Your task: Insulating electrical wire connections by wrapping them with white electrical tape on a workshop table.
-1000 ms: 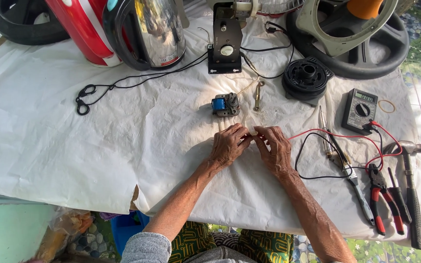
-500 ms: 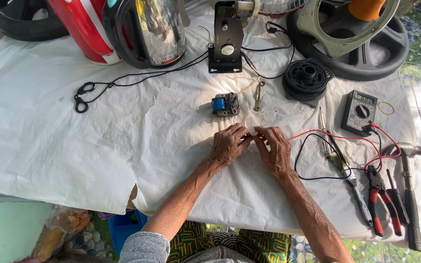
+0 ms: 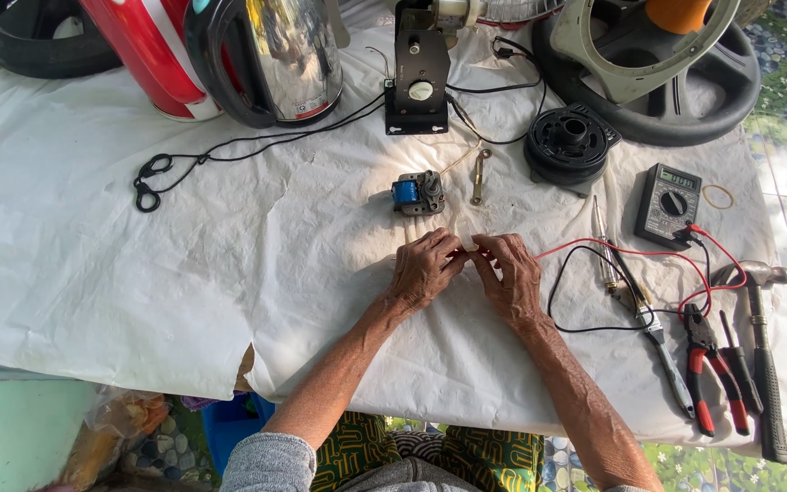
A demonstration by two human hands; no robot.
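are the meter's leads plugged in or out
Plugged in: the red and black wires run into the lower corner of the meter lying flat on the white sheet.

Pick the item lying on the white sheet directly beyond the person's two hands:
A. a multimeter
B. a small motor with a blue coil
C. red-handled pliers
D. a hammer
B: the small motor with a blue coil sits just past the left hand and right hand; the other tools lie far to the right.

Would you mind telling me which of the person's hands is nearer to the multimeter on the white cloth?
The right hand. It lies just left of the multimeter, close to its red lead. The left hand rests further left, below the small blue motor.
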